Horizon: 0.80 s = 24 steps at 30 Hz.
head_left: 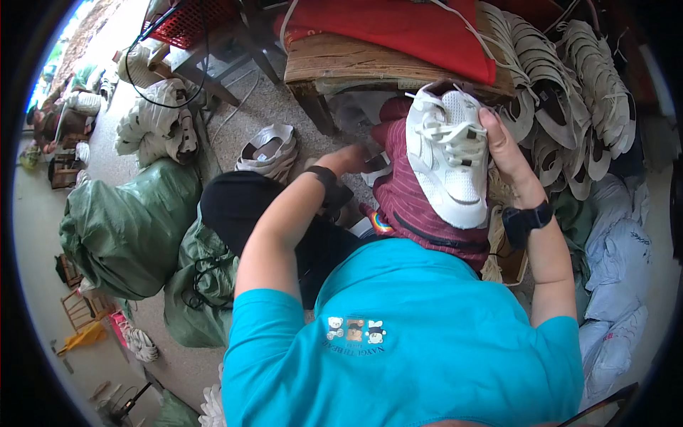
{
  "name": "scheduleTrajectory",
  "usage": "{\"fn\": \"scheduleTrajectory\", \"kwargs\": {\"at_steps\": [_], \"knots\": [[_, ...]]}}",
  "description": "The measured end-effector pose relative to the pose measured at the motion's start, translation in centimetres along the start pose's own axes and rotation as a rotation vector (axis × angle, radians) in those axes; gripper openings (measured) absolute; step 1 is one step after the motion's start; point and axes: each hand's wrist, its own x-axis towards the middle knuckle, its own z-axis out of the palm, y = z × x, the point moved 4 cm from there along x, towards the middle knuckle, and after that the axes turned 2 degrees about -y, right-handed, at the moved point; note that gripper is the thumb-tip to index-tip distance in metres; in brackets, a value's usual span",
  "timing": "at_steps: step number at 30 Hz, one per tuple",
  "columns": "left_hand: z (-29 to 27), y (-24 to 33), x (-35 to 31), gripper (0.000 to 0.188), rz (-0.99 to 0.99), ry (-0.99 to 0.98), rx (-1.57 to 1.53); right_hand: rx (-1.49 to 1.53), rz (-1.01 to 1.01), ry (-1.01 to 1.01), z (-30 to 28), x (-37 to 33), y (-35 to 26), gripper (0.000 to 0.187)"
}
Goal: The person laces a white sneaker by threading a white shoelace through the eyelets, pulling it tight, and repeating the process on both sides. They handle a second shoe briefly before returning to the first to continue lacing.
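Note:
A white lace-up sneaker [449, 160] rests against my maroon-clad thigh, its toe toward me. Along its right side lies my right hand [504, 146], gripping it with the thumb over the upper. The fingers behind the shoe are hidden. My left hand [346, 159] reaches down beside my leg, next to a partly hidden dark and white item [377, 167]. Its fingers are in shadow and too unclear to read. Left of that hand, a pale shoe upper [269, 151] sits on the floor, its opening facing up.
Ahead is a wooden bench [370, 62] with a red cloth [391, 32] over it. Rows of shoe uppers [551, 92] hang at the right, above white sacks [617, 263]. Green sacks [131, 224] and a bundle of uppers [158, 124] lie at the left.

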Motion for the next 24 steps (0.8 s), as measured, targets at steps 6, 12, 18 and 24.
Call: {"fn": "scheduleTrajectory", "kwargs": {"at_steps": [6,12,18,24], "knots": [[10.6,-3.1,10.2,0.064,0.173,0.154,0.403,0.027,0.034,0.047,0.3,0.1,-0.3,0.069],[10.0,-1.5,12.4,0.054,0.329,-0.046,0.278,-0.018,0.105,0.168,-2.2,-0.3,2.2,0.075],[-7.2,3.8,-7.0,0.033,0.316,-0.022,0.463,-0.079,-0.02,0.277,-2.7,-0.3,3.4,0.072],[-17.1,13.3,-25.9,0.033,0.095,0.105,0.048,-0.713,-0.258,0.474,-1.4,-0.2,0.7,0.064]]}}
